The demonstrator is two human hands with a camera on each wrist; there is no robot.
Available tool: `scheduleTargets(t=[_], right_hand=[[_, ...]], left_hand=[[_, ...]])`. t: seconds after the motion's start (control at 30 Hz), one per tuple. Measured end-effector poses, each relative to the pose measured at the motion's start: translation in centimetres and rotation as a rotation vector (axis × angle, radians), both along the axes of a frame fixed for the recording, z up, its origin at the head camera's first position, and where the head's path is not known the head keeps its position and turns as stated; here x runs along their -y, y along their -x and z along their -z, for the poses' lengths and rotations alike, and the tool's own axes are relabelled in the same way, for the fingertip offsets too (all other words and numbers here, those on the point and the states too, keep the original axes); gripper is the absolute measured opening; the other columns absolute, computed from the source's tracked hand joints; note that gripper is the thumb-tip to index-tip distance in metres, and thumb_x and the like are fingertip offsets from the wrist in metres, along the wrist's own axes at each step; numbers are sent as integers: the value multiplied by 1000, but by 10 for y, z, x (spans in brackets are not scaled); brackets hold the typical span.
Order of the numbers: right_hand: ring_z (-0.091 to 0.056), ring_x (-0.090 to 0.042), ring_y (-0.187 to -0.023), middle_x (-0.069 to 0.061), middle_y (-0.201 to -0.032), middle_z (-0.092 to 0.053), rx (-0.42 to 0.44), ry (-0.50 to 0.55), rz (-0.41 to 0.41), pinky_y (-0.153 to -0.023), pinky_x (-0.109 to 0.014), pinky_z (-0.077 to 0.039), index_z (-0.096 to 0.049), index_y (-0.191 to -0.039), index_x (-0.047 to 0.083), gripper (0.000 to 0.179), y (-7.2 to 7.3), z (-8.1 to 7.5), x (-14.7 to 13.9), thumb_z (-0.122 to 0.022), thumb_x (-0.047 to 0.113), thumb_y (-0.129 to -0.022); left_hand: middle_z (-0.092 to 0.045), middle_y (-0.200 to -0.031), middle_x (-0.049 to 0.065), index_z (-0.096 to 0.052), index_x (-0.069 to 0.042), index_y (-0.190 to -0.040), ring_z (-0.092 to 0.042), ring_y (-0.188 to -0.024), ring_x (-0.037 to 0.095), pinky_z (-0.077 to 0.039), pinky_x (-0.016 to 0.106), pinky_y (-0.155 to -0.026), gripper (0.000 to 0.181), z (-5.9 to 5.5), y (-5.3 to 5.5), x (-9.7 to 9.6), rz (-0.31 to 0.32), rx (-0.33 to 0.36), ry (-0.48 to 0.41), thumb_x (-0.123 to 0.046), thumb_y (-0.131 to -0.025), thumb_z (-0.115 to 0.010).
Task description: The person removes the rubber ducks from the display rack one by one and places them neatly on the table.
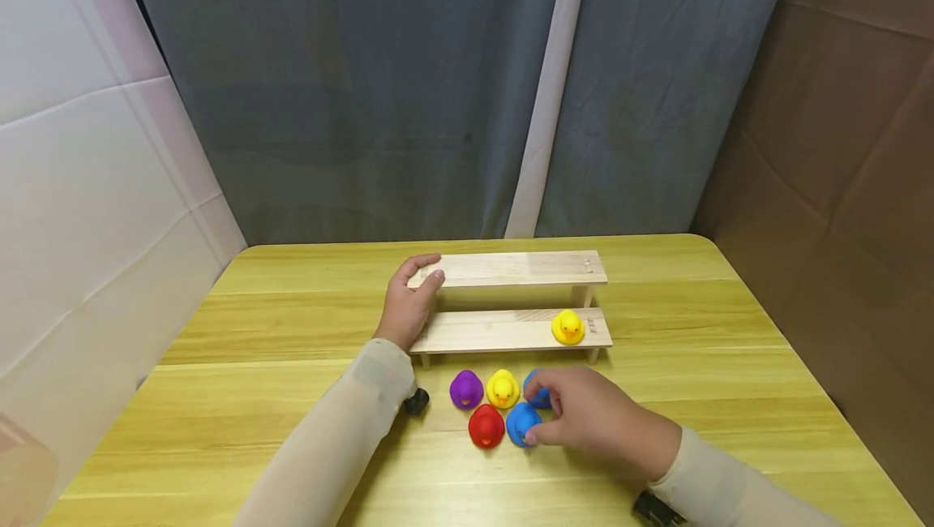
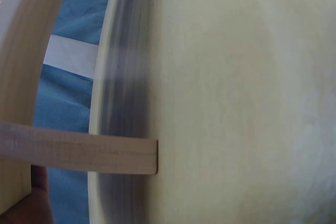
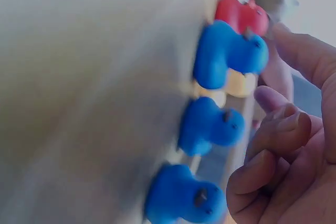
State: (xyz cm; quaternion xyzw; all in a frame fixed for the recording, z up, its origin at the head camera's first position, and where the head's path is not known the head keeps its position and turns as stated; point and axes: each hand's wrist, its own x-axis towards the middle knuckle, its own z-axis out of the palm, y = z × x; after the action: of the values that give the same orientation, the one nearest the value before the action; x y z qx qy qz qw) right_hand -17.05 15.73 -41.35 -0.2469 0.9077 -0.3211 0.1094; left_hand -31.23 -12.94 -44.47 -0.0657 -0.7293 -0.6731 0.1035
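Note:
A two-step wooden stand stands on the table. At the left end of its upper board, my left hand grips the wood, thumb over the top. The left wrist view shows part of that hand low at the left, beside a wooden leg. My right hand hovers beside the near blue rubber duck, thumb and fingers spread apart. Its fingers partly cover another blue duck. The right wrist view shows a third blue duck, hidden under the hand from above.
A yellow duck sits at the right of the lower step. In front of the stand are a purple duck, another yellow duck and a red duck. A grey curtain hangs behind the table.

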Motion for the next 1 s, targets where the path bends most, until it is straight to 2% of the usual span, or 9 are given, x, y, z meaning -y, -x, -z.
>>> scheduleTargets(t=[0.2, 0.43, 0.67, 1.0], right_hand=[[-42, -8, -57, 6, -64, -46, 23, 124, 86, -52, -23, -36, -74, -108, 11, 34, 10, -20, -14, -90, 29, -84], [-42, -14, -58, 2, -67, -45, -38, 202, 192, -53, -25, -36, -73, -113, 7, 34, 26, -34, -34, -89, 20, -86], [-42, -17, -59, 0, -68, -45, -58, 205, 258, -51, -25, -33, -72, -120, 6, 39, 42, -31, -48, -88, 21, -87], [-44, -19, -61, -2, -70, -47, -39, 218, 299, -51, -24, -33, -71, -125, 6, 43, 59, -17, -56, -87, 20, -88]], left_hand=[[-59, -141, 7, -66, -12, -135, -56, -120, 16, -46, 24, -99, 31, -1, -1, -1, 3, 5, -7, -18, -104, -66], [-59, -142, 7, -66, -12, -136, -56, -120, 15, -46, 23, -99, 32, 0, 0, 0, 3, 10, -5, -18, -104, -66], [-59, -143, 8, -67, -12, -135, -55, -124, 17, -45, 30, -105, 32, 0, -1, 1, -2, 8, -2, -19, -104, -66], [-59, -144, 8, -66, -12, -135, -54, -129, 18, -42, 35, -111, 32, 0, 0, 0, -1, 0, -3, -18, -104, -67]])
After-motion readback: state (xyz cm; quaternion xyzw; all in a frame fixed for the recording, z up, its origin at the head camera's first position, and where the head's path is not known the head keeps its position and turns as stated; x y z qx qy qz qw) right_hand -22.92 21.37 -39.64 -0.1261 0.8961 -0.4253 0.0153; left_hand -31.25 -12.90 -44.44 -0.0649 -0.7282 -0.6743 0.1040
